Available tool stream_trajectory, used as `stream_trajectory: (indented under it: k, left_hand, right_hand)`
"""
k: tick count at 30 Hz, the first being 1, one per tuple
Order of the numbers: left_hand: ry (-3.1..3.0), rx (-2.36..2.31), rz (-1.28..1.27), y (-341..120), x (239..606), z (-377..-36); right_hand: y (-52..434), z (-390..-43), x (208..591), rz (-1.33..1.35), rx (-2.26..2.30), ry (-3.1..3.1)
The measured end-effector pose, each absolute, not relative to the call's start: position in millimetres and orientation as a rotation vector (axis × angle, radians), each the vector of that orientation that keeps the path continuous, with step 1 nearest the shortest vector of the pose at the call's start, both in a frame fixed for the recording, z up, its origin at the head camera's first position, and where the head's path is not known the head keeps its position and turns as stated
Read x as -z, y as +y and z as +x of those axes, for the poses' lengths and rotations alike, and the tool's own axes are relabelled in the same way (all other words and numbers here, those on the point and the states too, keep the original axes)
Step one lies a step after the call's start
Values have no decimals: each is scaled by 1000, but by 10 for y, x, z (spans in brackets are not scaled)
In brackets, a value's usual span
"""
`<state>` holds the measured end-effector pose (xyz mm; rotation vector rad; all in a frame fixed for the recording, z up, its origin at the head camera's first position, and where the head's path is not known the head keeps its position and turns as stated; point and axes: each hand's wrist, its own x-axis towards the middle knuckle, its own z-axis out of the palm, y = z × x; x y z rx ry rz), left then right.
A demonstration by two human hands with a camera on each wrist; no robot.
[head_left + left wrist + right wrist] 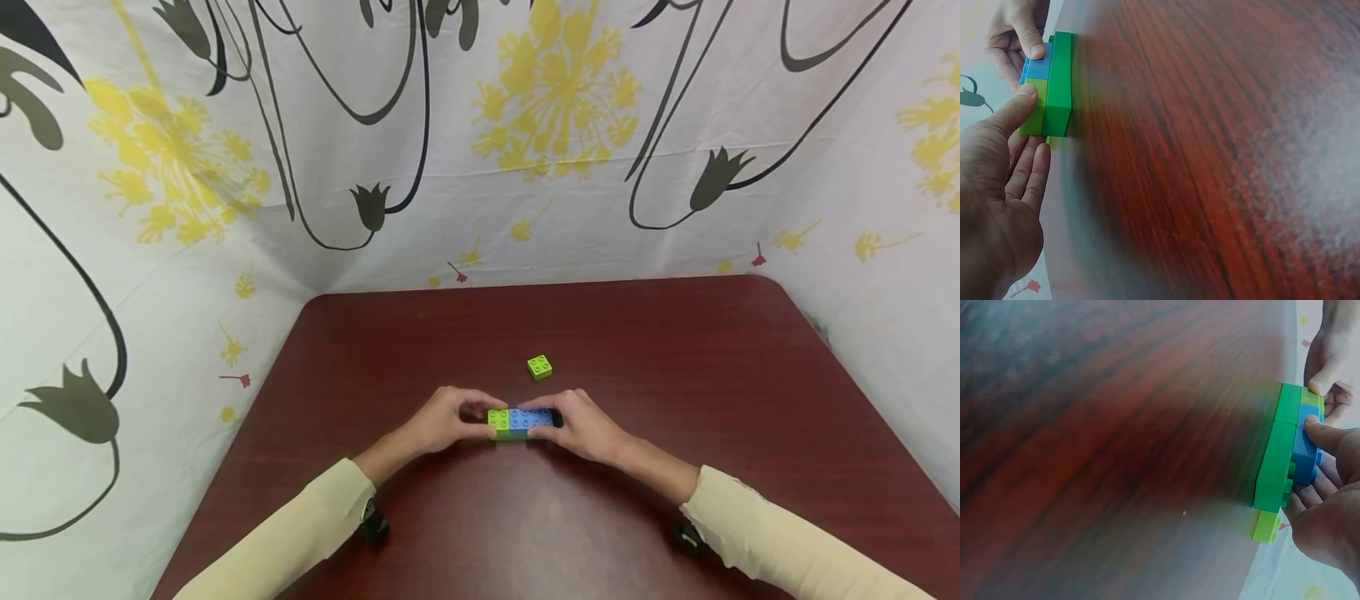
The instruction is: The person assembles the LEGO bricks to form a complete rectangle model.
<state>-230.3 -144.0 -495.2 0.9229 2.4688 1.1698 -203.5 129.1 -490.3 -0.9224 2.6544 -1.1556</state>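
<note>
A patterned cloth backdrop (480,150) is enclosing a dark red bench (675,350), and near the bench's middle a person in cream sleeves is holding a brick assembly (519,422) between both hands. The assembly is resting on the bench with its long axis running left to right, so each hand is meeting one end of it: the left hand (442,421) is gripping the lime-topped end, the right hand (581,427) the blue-topped end. In the left wrist view the thumb is pressing on the lime brick (1034,111) while the fingers are curling behind, a grip closed on the stack; the right wrist view is showing the same on the other side, thumb on the blue brick (1305,445) above the long green base (1275,456). Neither hand is nearer than the other; the assembly is lying directly between them. A single small lime brick (539,367) is sitting loose just beyond the assembly, apart from both hands, slightly closer to the right.
</note>
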Motion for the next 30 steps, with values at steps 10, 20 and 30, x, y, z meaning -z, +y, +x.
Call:
stream_trajectory:
  k: [10, 20, 30]
  left_hand:
    - [2484, -1130, 959, -1427, 4922, -2307]
    - [2481, -1148, 995, -1429, 4942, -2314]
    - [2488, -1142, 985, -1437, 4962, -2325]
  right_hand:
    - [1287, -2072, 4914, -904, 1139, 2645]
    - [1322, -2148, 4813, -918, 1181, 2546]
    - [1446, -2385, 4705, -915, 1452, 2647]
